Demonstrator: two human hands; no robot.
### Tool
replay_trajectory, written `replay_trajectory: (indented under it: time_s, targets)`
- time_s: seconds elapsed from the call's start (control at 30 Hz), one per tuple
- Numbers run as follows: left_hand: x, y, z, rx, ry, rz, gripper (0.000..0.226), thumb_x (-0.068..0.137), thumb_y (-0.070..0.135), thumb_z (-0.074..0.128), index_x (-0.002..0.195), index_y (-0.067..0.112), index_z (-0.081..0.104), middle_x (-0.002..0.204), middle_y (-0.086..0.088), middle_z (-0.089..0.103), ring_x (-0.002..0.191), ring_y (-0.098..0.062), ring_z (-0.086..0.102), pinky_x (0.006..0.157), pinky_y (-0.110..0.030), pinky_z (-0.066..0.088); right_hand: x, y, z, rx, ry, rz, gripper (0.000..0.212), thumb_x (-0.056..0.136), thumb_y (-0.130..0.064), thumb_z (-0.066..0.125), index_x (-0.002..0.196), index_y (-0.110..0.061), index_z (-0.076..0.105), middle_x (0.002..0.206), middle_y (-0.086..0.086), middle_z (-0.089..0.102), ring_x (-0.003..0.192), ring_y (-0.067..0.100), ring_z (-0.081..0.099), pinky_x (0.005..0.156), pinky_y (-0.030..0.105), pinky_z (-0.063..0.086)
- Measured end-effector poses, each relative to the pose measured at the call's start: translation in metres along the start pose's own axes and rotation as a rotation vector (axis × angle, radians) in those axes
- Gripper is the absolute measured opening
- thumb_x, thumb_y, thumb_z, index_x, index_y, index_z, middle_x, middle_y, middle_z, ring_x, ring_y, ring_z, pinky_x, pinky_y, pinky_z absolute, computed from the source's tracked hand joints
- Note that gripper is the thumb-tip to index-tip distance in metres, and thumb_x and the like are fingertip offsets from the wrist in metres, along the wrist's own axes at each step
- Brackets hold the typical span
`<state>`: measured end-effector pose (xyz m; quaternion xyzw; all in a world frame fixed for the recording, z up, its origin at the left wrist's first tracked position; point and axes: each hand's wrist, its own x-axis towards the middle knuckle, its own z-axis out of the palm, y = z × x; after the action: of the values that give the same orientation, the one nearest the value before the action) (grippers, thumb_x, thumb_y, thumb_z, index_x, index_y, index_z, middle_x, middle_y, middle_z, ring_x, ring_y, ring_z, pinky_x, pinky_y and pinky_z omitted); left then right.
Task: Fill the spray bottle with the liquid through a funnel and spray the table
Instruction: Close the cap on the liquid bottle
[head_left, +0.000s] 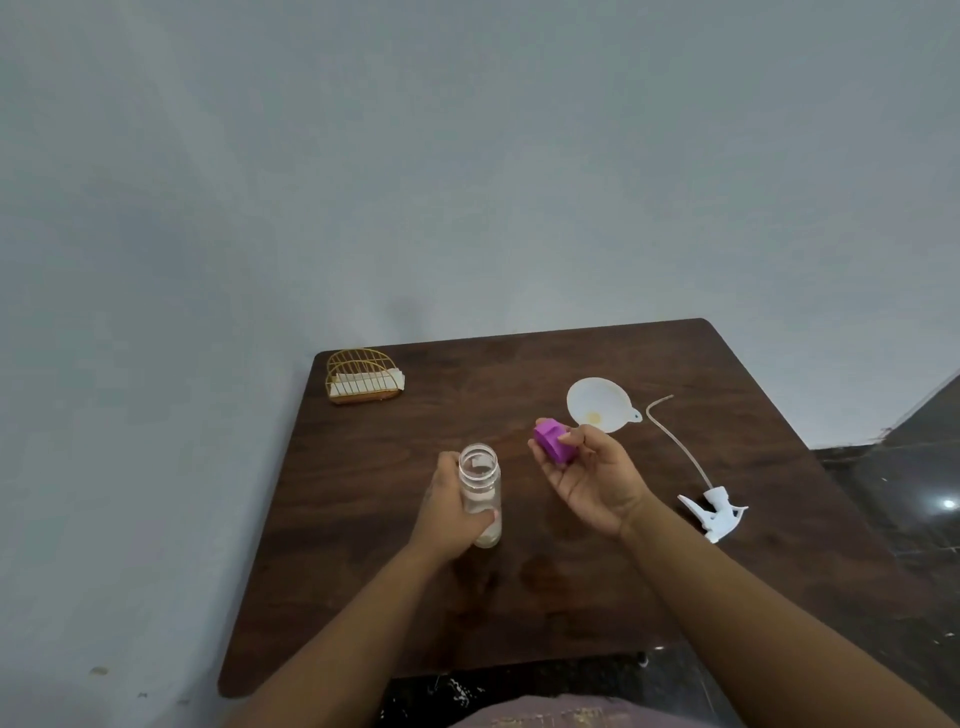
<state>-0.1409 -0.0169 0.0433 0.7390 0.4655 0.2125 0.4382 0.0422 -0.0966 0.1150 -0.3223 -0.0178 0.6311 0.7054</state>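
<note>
The left hand (449, 506) wraps its fingers around the open clear bottle (481, 493) to steady it upright on the worktop (519, 597), while the right hand (592, 480) pinches a purple cap (553, 440), funnel (597, 405) and spray head (714, 514) lying apart beyond.
</note>
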Motion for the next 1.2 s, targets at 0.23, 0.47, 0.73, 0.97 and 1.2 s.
replay_trajectory:
  time_s: [0.23,0.47,0.73,0.97,1.2]
  targets:
    - [0.002,0.011,-0.009,-0.168,-0.059,-0.048,0.103,0.054,0.04,0.094,0.138,0.026,0.036,0.132,0.008,0.056,0.122,-0.012,0.054,0.103,-0.04,0.047,0.013,0.014,0.027,-1.129,0.105,-0.339,0.026,0.092,-0.038,0.058,0.114,-0.026,0.054,0.111,0.0,0.062,0.096,0.013,0.064,0.074,0.022,0.053]
    - [0.009,0.02,-0.011,-0.228,-0.117,0.004,0.048,0.083,0.006,0.074,0.124,0.018,0.052,0.118,-0.005,0.063,0.107,-0.013,0.063,0.086,-0.024,0.053,0.018,0.031,0.038,-2.018,-0.408,-0.629,0.038,0.092,-0.024,0.056,0.129,-0.028,0.05,0.123,-0.002,0.042,0.114,0.013,0.043,0.094,0.025,0.043]
    - [0.012,0.01,-0.004,-0.163,-0.118,0.041,0.042,0.085,-0.013,0.063,0.123,0.0,0.051,0.113,-0.012,0.06,0.104,-0.022,0.058,0.091,-0.035,0.052,0.023,0.059,0.055,-2.507,-0.342,-0.467,0.053,0.09,-0.013,0.056,0.137,-0.018,0.029,0.135,0.012,0.035,0.114,0.026,0.044,0.09,0.034,0.047]
    - [0.004,0.009,-0.011,-0.095,-0.115,0.283,0.025,0.105,0.006,0.034,0.124,0.005,0.05,0.095,0.004,0.071,0.091,-0.007,0.069,0.073,-0.022,0.055,0.022,0.081,0.068,-2.626,0.045,-0.349,0.047,0.094,-0.02,0.052,0.135,-0.013,0.03,0.122,0.022,0.045,0.101,0.031,0.059,0.074,0.031,0.05]
    - [0.012,0.011,-0.001,-0.486,-0.2,-0.016,0.03,0.102,-0.001,0.039,0.127,0.009,0.053,0.11,-0.01,0.065,0.095,-0.009,0.068,0.081,-0.023,0.056,0.02,0.055,0.08,-2.59,0.024,-0.236,0.034,0.091,-0.043,0.046,0.108,-0.014,0.043,0.074,0.001,0.053,0.069,0.021,0.057,0.057,0.032,0.043]
